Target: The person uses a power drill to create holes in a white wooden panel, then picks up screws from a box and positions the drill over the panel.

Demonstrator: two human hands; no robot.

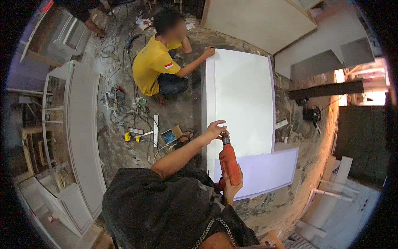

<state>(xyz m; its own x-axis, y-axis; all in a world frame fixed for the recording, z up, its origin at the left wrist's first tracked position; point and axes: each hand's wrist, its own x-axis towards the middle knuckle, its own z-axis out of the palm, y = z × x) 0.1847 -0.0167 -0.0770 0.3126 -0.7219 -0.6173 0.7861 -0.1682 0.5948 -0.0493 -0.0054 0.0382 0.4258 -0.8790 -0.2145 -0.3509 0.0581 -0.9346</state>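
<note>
Orange drill (230, 164) sits in front of the person's chest, above the near end of a long white panel, its nose pointing away from the body. Going left to right, loose cables (137, 110) lie on the floor, then a co-worker in a yellow shirt (151, 66) squats with one hand (209, 52) at the panel's far corner. Next comes the person's left hand (213, 132), fingers bent around the thin bit (223, 125) just ahead of the chuck (226, 139); whether they pinch it I cannot tell. Such handling looks like checking or seating the bit: best keep it straight and centred, tighten firmly, and clear the fingers before any spin. The right hand (233, 190) is wrapped around the drill's rear and grip; its index finger should probably stay off the trigger meanwhile. Beyond are the white panel (244, 99) and a lavender sheet (269, 172).
</note>
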